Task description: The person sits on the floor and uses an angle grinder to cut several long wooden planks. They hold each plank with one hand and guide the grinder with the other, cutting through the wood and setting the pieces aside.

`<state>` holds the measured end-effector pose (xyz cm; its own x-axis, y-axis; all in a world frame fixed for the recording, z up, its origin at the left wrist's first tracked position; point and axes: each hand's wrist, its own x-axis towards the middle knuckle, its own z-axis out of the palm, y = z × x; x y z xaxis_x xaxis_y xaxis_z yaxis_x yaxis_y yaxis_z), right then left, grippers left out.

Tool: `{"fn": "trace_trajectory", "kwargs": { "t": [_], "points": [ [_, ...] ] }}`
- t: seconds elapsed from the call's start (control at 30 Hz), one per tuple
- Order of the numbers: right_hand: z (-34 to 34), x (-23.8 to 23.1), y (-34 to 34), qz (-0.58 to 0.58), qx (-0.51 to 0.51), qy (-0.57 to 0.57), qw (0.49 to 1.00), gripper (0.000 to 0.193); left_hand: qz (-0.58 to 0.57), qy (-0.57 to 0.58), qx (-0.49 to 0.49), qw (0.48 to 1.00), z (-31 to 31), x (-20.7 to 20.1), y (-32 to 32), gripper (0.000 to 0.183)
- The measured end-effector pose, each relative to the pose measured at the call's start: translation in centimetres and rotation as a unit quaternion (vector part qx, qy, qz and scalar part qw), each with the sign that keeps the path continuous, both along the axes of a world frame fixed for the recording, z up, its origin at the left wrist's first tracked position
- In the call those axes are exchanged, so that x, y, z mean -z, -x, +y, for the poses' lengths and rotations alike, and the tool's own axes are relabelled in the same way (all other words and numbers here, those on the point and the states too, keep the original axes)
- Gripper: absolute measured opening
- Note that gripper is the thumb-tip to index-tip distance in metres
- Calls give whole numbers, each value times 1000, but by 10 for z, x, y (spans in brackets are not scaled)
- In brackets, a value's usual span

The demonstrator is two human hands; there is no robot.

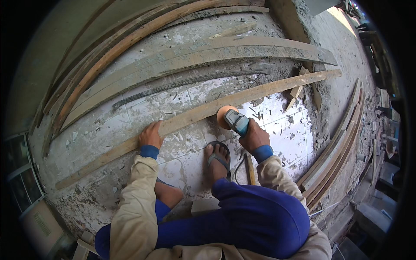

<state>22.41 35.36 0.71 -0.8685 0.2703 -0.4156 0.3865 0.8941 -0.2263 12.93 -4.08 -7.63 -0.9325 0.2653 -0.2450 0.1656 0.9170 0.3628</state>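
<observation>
A long, narrow wooden plank [195, 114] lies slantwise across the tiled floor in front of me. My left hand [151, 135] is closed over it, left of its middle, with the fingers wrapped on the wood. In my right hand [255, 138] is a teal and grey angle grinder [237, 121]. Its round orange-brown disc [222, 116] is at the near edge of the plank; whether it touches the wood I cannot tell. My sandalled foot [218, 160] rests on the tiles between the two hands.
Beyond the plank lie a steel bar [173, 86], a wide cement-stained board [199, 56] and long timbers [147, 28]. More planks [336, 151] are stacked at right. A wooden handle [250, 169] and a dark cord [238, 167] lie by my right wrist. Debris and wood splinters [296, 92] litter the floor.
</observation>
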Motion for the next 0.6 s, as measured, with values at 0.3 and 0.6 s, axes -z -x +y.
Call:
{"fn": "trace_trajectory", "kwargs": {
  "t": [0.3, 0.6],
  "points": [
    [-2, -4, 7, -36, 9, -11, 999, 45, -16, 16, -16, 1000, 3, 1, -2, 72],
    [10, -6, 6, -11, 113, -24, 993, 49, -29, 32, -26, 999, 7, -2, -1, 70]
  ]
}}
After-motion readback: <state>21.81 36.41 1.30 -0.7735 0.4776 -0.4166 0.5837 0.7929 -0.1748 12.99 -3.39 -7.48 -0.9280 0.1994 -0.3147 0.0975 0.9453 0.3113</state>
